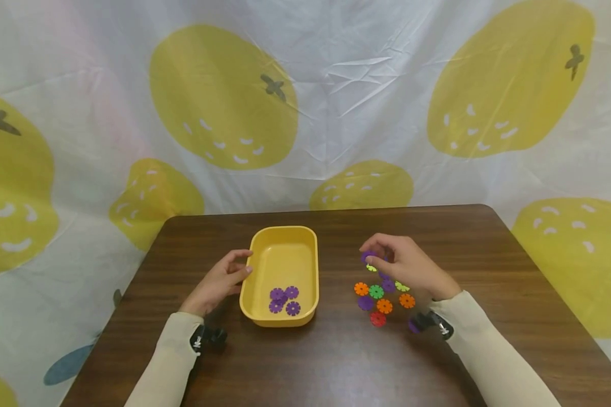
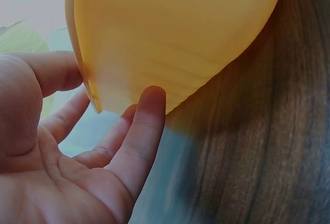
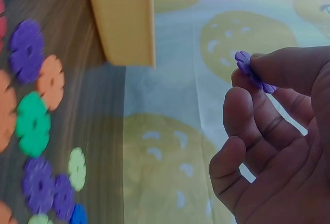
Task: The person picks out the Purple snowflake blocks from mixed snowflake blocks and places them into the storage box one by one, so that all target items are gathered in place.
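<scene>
Thumb and fingertips of my right hand [image 1: 404, 263] pinch a purple notched plastic disc [image 3: 247, 72], held above the table on the right. Below and around that hand lie loose discs of the same kind, including a green disc [image 1: 376, 291], a red disc [image 1: 378, 319] and several orange, purple and yellow-green ones. My left hand [image 1: 219, 285] touches the left side of a yellow plastic bin [image 1: 285, 257]; its fingertips [image 2: 153, 97] rest on the outer wall and at the rim. Several purple discs [image 1: 292, 308] lie at the near end inside the bin.
Both hands work over a dark wood-grain table [image 1: 336, 367]. A white curtain [image 1: 346, 102] printed with yellow fruit hangs behind it. A blue disc [image 3: 79, 214] shows near the loose ones in the right wrist view.
</scene>
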